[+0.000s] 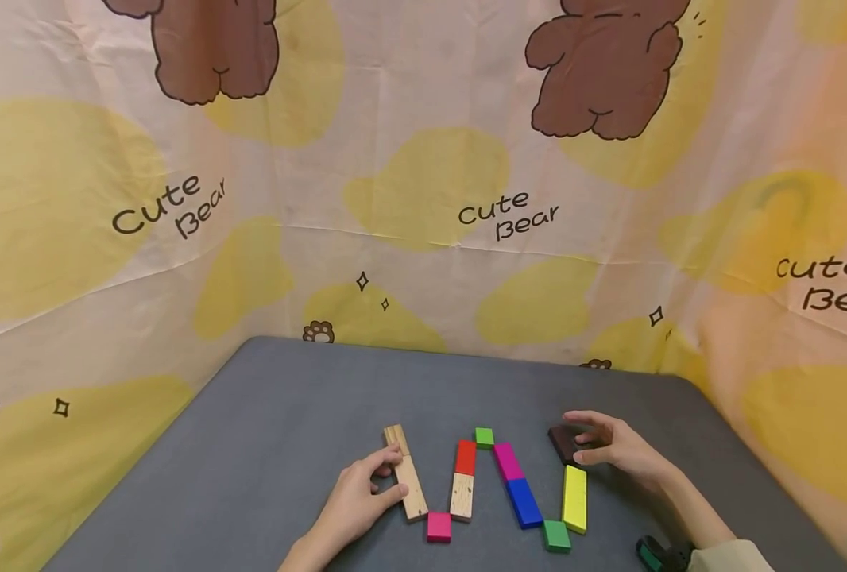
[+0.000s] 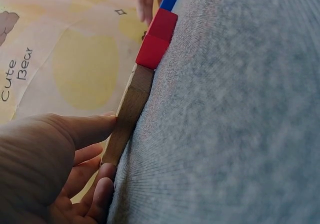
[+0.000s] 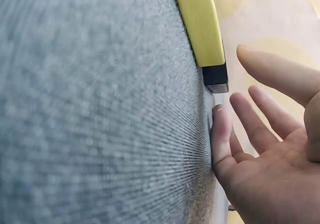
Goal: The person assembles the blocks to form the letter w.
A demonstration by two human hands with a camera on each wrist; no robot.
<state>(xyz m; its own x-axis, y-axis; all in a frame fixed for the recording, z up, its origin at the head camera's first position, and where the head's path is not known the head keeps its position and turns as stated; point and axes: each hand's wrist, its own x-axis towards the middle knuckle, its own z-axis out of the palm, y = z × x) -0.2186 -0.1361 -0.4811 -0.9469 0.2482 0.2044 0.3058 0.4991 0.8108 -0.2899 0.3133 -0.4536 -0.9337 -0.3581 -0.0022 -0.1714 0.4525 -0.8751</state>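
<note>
My left hand point(image 1: 357, 496) rests at the left side of two plain wooden blocks laid end to end, the lower wooden block point(image 1: 411, 486) and the upper wooden block point(image 1: 395, 437). Its thumb touches the lower block in the left wrist view, with loosely bent fingers by the far end. Beside the dark brown block point(image 1: 563, 445) hovers my right hand point(image 1: 627, 453), thumb and fingers spread with nothing between them. Just below the dark block lies a yellow block point(image 1: 574, 499), also large in the right wrist view point(image 3: 200, 27).
The blocks run in a zigzag on the grey tabletop point(image 1: 309, 397): pink cube point(image 1: 438, 527), wooden block point(image 1: 462, 498), red block point(image 1: 466, 457), light green cube point(image 1: 484, 438), magenta block point(image 1: 508, 461), blue block point(image 1: 524, 504), green cube point(image 1: 556, 536). A bear-print cloth point(image 1: 409, 302) hangs around the table.
</note>
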